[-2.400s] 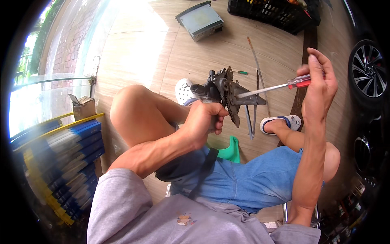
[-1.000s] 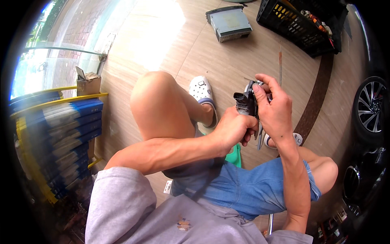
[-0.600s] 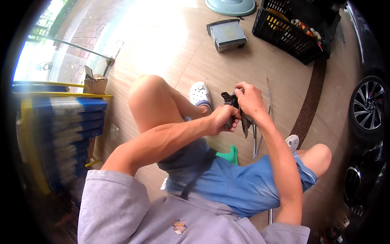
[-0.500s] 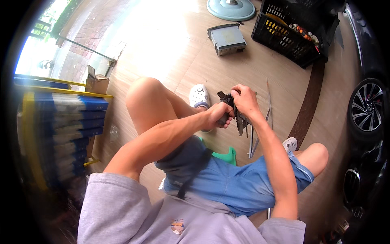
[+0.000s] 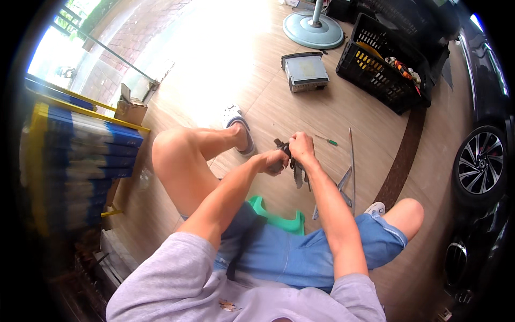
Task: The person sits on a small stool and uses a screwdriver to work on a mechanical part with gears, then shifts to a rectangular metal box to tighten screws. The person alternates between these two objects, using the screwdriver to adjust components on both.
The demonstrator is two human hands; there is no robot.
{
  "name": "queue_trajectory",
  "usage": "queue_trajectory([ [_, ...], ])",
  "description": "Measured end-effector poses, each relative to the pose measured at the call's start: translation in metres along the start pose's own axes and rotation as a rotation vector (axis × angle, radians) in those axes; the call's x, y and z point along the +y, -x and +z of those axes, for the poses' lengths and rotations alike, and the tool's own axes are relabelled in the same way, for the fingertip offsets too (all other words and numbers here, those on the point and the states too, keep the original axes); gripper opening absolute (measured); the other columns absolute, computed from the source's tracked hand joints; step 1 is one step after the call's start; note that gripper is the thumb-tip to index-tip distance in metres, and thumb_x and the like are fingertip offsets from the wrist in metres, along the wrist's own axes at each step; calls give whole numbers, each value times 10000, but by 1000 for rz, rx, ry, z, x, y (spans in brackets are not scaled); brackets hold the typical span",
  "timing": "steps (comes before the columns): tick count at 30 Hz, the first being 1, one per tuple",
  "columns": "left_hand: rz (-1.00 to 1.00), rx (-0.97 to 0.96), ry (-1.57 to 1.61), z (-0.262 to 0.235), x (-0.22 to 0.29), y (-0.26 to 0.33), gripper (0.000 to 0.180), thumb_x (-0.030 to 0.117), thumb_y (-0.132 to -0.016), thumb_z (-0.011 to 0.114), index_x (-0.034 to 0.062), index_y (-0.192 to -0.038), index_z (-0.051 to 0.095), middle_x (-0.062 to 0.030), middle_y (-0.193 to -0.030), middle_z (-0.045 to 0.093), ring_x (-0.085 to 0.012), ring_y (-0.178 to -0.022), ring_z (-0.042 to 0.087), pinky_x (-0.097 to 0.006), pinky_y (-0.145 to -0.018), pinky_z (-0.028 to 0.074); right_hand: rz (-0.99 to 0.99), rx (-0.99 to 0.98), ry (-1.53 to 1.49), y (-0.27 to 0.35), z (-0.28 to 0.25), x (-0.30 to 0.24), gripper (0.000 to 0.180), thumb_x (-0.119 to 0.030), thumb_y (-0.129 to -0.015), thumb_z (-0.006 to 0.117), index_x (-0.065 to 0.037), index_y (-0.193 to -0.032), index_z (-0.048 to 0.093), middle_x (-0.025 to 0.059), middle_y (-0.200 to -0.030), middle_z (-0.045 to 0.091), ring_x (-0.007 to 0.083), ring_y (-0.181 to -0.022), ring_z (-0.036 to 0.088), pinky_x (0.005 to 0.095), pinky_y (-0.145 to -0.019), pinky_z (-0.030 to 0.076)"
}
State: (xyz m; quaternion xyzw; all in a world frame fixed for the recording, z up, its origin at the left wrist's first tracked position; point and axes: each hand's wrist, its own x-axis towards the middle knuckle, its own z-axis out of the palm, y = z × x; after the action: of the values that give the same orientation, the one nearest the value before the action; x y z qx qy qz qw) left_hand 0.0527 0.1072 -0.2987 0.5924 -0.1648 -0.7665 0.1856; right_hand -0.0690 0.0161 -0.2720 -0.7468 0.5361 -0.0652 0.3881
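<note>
The left hand (image 5: 275, 162) closes around a dark, toothed metal mechanism (image 5: 299, 176), held above the tiled floor (image 5: 375, 137); the right hand (image 5: 302, 146), fingers bent, meets its upper end, its grip hidden.

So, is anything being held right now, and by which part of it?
Yes, a dark toothed part: the left grip closes around its left side. The right grip is at its upper end, hold unclear.

The floor (image 5: 378, 137) bears 1 crate (image 5: 375, 85), 1 metal box (image 5: 307, 71), 1 screwdriver (image 5: 332, 143).
</note>
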Motion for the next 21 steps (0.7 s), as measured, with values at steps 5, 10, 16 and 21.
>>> queue_trajectory([
  [5, -99, -96, -137, -10, -14, -44, 182, 206, -688, 654, 150, -595, 507, -6, -552, 460, -160, -469, 465, -307, -461, 401, -48, -2, 197, -14, 36, 28, 178, -108, -835, 604, 39, -864, 700, 292, -867, 669, 450, -862, 670, 514, -750, 543],
  [10, -199, 56, -526, 1, -44, -66, 270, 245, -794, 631, 31, -949, 683, -97, -820, 662, -222, -624, 647, -326, -518, 554, 68, -185, 249, -4, 56, 36, 178, -76, -765, 644, 50, -882, 688, 308, -926, 667, 479, -883, 661, 526, -776, 540],
  [16, -59, 274, -551, 30, -36, -68, 459, 404, -781, 678, -10, -977, 701, -182, -940, 722, -267, -780, 725, -387, -566, 600, 96, -218, 336, 2, 66, 71, 207, -103, -874, 558, -8, -1040, 636, 238, -1071, 631, 429, -1012, 636, 502, -831, 533],
  [21, 148, 325, -956, 4, -88, -91, 472, 445, -741, 706, 30, -964, 727, -231, -975, 710, -370, -906, 700, -445, -768, 580, 64, -212, 353, 2, 96, 55, 206, -90, -894, 518, 1, -1030, 645, 231, -1016, 662, 415, -958, 661, 508, -813, 542],
])
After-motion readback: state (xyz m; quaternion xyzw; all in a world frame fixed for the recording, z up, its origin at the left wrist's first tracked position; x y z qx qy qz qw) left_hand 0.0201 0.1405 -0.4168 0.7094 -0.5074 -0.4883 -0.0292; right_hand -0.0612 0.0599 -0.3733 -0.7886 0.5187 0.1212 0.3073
